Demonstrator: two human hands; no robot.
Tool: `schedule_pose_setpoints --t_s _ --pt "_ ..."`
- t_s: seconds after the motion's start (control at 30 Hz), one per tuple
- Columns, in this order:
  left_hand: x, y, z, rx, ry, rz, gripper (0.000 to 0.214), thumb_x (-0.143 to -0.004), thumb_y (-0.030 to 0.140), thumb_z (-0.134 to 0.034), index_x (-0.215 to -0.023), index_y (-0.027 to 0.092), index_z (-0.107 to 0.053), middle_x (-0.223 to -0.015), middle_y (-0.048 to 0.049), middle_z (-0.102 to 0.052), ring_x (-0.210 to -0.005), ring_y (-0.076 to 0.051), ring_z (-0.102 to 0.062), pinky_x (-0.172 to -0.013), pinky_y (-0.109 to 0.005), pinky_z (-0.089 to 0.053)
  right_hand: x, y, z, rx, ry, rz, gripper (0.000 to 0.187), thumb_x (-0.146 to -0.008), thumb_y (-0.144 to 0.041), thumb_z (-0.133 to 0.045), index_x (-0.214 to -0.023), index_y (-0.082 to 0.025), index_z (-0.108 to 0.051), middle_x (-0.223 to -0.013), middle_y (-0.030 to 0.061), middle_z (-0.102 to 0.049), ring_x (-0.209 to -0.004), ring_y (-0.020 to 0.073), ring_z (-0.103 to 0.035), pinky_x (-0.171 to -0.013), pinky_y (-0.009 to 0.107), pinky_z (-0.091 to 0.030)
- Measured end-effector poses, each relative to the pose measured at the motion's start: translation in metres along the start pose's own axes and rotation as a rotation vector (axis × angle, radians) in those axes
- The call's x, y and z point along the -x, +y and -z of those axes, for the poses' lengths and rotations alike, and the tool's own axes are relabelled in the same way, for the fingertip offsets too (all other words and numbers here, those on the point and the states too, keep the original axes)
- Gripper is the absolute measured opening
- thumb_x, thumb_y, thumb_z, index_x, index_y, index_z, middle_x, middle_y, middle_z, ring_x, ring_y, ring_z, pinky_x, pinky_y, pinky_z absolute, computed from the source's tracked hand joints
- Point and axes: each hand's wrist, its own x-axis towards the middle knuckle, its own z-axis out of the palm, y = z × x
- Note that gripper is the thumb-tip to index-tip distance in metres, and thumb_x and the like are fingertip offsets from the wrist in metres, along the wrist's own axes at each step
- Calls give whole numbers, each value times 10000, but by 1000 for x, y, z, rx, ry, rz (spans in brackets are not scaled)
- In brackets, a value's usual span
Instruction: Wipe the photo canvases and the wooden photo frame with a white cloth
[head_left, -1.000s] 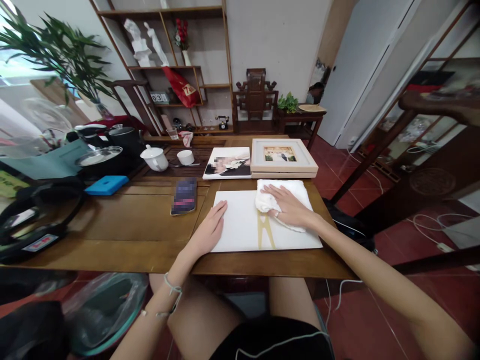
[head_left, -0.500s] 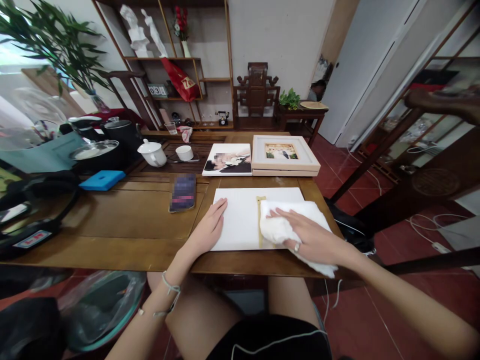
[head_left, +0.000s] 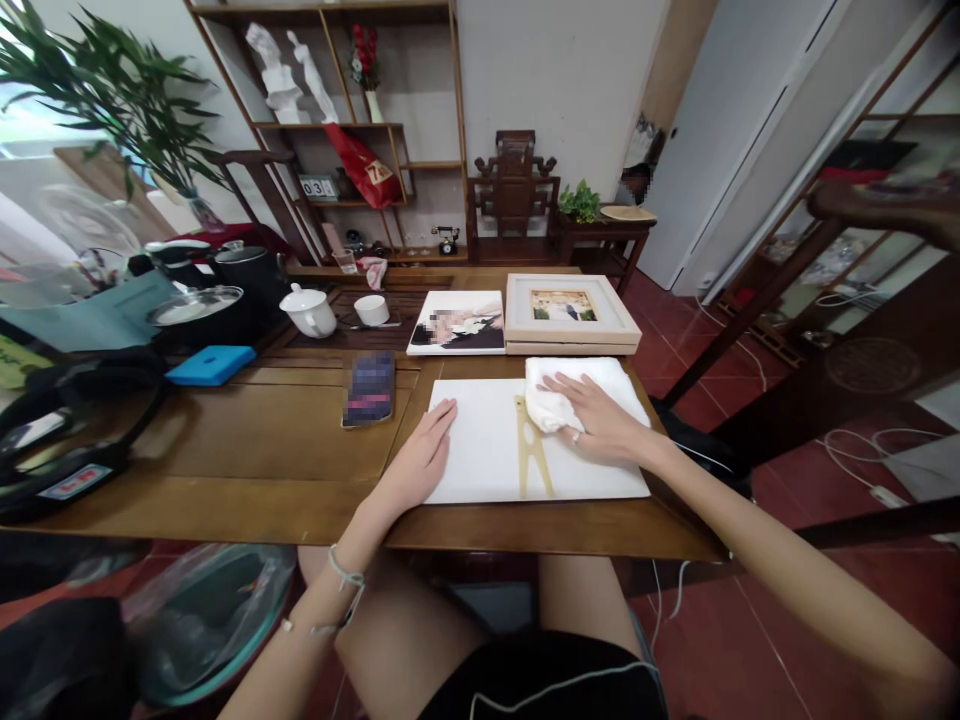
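A white rectangular panel [head_left: 487,455] with a tan stand piece [head_left: 531,455] on it lies flat on the wooden table [head_left: 262,440] in front of me. My left hand [head_left: 420,460] rests flat on the panel's left edge, fingers stretched out. My right hand [head_left: 600,420] presses a white cloth [head_left: 555,395] against the panel's far right part, fingers laid over the bunched cloth.
Behind the panel lie a frameless photo print [head_left: 457,322] and a light framed photo [head_left: 568,310]. A phone [head_left: 369,388], blue box [head_left: 210,365], white teapot [head_left: 309,312], cup [head_left: 371,310] and dark pots stand to the left. A lined bin [head_left: 202,620] sits below left.
My right hand slid the cloth from the panel's near right corner back toward the far right side. The left hand stayed in place on the panel's left edge.
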Motion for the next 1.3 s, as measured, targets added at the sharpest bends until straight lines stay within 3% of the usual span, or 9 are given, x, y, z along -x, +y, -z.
schedule_pose_setpoints --t_s 0.17,0.27,0.47,0.67,0.77,0.93,1.07,1.17,1.3 --pt "1 -1 -1 -1 -1 -3 494 -958 246 -279 -1426 132 -389 -1513 -121 -358 -1421 -233 -287 -1191 -463 -190 63 -39 15 -38 -88 103 736 -806 -258 -519 -1493 -240 -254 -1528 54 -323 -1416 273 -238 -1161 545 -147" --pt "1 -2 -3 0 4 -4 492 -958 243 -288 -1430 143 -385 -1516 -113 -355 -1422 -229 -286 -1194 -459 -181 79 -58 29 -88 -101 135 679 -788 -231 -510 -1450 -201 -359 -1481 70 -408 -1404 263 -271 -1163 505 -189" --pt "0 -2 -3 10 2 0 491 -960 241 -287 -1431 140 -384 -1517 -120 -352 -1424 -234 -281 -1193 -461 -185 29 -52 29 -178 68 -83 502 -883 -297 -385 -1366 -192 -470 -1470 98 -418 -1392 284 -296 -1134 562 -198" --pt "0 -1 -1 9 2 6 489 -960 240 -286 -1426 138 -390 -1515 -123 -353 -1425 -231 -280 -1190 -463 -191 -36 -48 10 -132 62 -200 509 -925 -368 -337 -1372 -156 -460 -1501 130 -360 -1418 296 -225 -1147 561 -108" --pt "0 -1 0 9 2 -1 487 -957 232 -292 -1424 137 -394 -1509 -124 -364 -1419 -233 -293 -1188 -463 -198 -34 -60 0 -80 37 -103 544 -886 -344 -415 -1395 -153 -433 -1510 129 -344 -1431 308 -169 -1145 577 -66" --pt "0 0 0 12 3 8 492 -953 239 -289 -1412 109 -408 -1503 -140 -368 -1418 -239 -294 -1190 -450 -195 18 -103 -5 -11 -98 81 701 -797 -345 -535 -1442 -130 -365 -1535 150 -280 -1436 349 -89 -1128 615 -12" --pt "-1 -1 -2 11 2 1 494 -955 238 -280 -1416 105 -399 -1505 -140 -363 -1420 -235 -288 -1192 -455 -184 44 -130 2 -2 -149 114 743 -796 -402 -543 -1448 -102 -352 -1542 163 -257 -1437 359 -64 -1135 597 -9" --pt "0 -2 -2 13 2 -3 494 -955 236 -285 -1416 100 -398 -1508 -147 -355 -1422 -237 -283 -1192 -456 -184 29 -120 4 -9 -113 53 665 -812 -338 -524 -1431 -136 -389 -1530 135 -299 -1440 317 -113 -1148 560 -57" --pt "0 -2 -2 9 -5 -9 488 -957 238 -292 -1423 134 -392 -1517 -126 -347 -1425 -233 -277 -1191 -462 -186 -21 -83 4 -10 -22 -42 607 -848 -309 -463 -1426 -137 -388 -1514 130 -336 -1430 294 -177 -1144 554 -90"
